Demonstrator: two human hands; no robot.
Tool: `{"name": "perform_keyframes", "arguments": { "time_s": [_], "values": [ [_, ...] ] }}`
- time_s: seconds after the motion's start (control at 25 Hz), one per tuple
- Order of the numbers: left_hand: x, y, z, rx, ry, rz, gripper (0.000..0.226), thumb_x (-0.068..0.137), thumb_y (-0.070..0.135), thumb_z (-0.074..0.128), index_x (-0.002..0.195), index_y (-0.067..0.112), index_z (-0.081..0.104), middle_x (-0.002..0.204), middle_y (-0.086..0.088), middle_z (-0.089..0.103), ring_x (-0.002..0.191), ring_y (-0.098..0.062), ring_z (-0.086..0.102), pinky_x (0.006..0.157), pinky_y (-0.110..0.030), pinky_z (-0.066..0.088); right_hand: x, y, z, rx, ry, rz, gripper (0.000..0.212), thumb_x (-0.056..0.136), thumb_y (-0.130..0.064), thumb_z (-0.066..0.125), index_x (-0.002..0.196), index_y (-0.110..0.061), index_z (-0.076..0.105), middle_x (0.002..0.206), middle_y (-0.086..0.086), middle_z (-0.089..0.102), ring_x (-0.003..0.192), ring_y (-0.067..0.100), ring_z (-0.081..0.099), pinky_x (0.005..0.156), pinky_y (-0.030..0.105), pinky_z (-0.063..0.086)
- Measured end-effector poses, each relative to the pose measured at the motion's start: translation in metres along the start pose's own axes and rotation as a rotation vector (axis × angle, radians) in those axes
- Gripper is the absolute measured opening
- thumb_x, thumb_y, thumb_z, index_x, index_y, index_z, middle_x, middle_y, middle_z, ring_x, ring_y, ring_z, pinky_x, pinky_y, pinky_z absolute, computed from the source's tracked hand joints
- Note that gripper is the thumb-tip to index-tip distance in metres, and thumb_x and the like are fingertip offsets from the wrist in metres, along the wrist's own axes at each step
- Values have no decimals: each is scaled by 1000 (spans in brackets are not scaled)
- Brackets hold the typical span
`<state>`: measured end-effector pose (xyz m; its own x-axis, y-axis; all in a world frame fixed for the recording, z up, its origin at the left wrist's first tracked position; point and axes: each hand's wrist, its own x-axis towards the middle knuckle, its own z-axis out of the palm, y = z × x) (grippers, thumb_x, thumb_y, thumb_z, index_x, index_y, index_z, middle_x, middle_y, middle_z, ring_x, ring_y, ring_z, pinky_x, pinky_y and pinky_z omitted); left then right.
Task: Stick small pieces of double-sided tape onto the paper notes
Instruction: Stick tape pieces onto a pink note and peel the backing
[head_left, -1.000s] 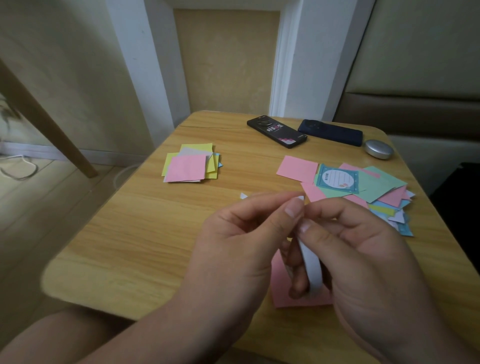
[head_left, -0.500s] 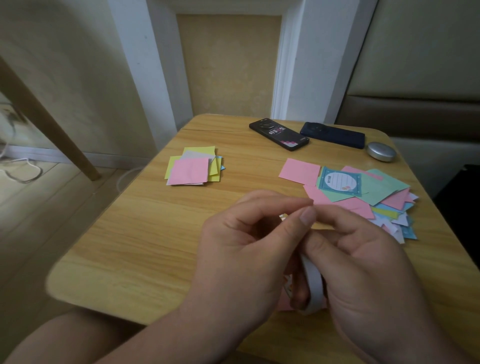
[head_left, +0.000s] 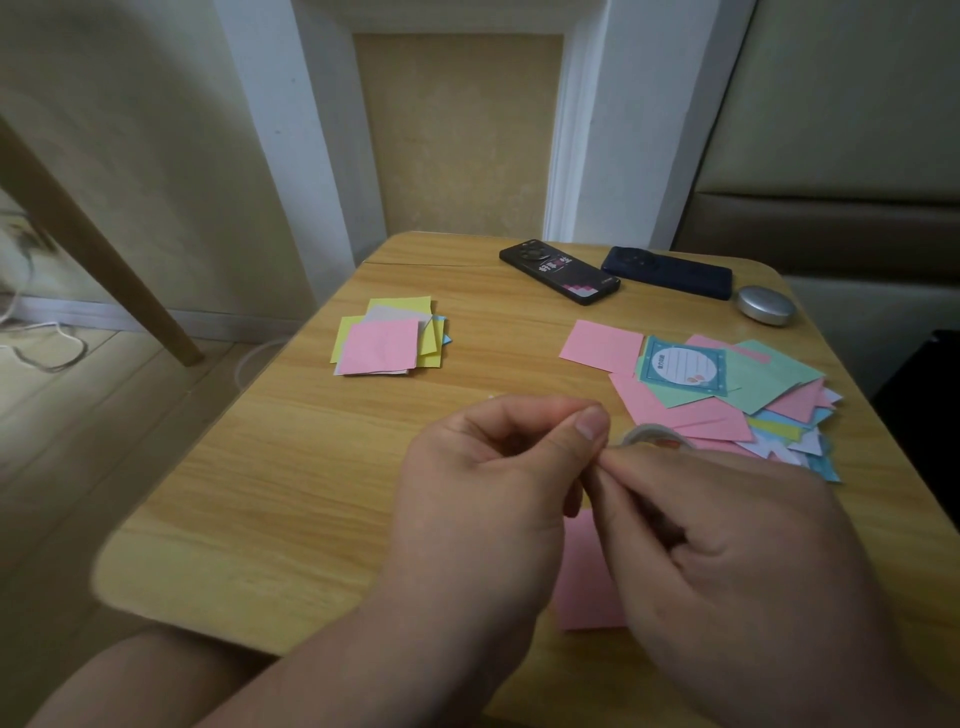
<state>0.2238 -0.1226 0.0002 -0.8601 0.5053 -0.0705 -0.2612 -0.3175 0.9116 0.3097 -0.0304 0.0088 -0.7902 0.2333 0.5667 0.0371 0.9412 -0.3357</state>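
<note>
Both hands meet over the middle of the wooden table (head_left: 270, 483). My left hand (head_left: 483, 509) pinches thumb against forefinger at a small bit of tape, hidden between the fingertips. My right hand (head_left: 727, 566) holds the white tape roll (head_left: 652, 436), whose upper rim peeks out above the knuckles. A pink paper note (head_left: 582, 577) lies on the table under the hands, mostly covered. A neat stack of pink and yellow notes (head_left: 387, 338) sits at the left. A loose heap of pink, green and blue notes (head_left: 727, 389) spreads at the right.
Two dark phones (head_left: 558, 270) (head_left: 667, 271) lie side by side at the table's far edge, with a small round silver case (head_left: 766, 305) to their right. A slanted wooden leg (head_left: 104, 249) and white cables are on the floor at the left.
The tape roll has turned from hanging below the right hand to showing above its knuckles. Both hands shifted slightly to the right, uncovering more of the pink note below.
</note>
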Motion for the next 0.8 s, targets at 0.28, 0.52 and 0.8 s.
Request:
{"name": "perform_keyframes", "arguments": {
  "time_s": [0.28,0.52,0.8],
  "values": [
    [51,24,-31,-65,238,18,11,82,7,75,73,13,78,71,-3,62,52,-7,52,54,-21,43,-6,-14,-4,-75,-68,-15,9,68,-24,67,63,-27,59,51,-4,41,43,21,39,38,29,34],
    [30,20,-32,59,-65,-28,19,62,17,79,80,14,81,81,-4,75,78,-16,70,68,-25,53,9,36,-24,-87,-213,337,77,91,-37,64,135,-74,14,51,-17,50,55,-2,54,52,14,46],
    [13,14,-22,-38,-135,-152,13,52,-4,76,65,1,77,65,-20,66,59,-31,70,69,-39,61,-11,81,-14,-388,-401,355,59,93,-55,49,145,-52,20,69,-18,43,70,-5,46,60,10,42]
  ]
}}
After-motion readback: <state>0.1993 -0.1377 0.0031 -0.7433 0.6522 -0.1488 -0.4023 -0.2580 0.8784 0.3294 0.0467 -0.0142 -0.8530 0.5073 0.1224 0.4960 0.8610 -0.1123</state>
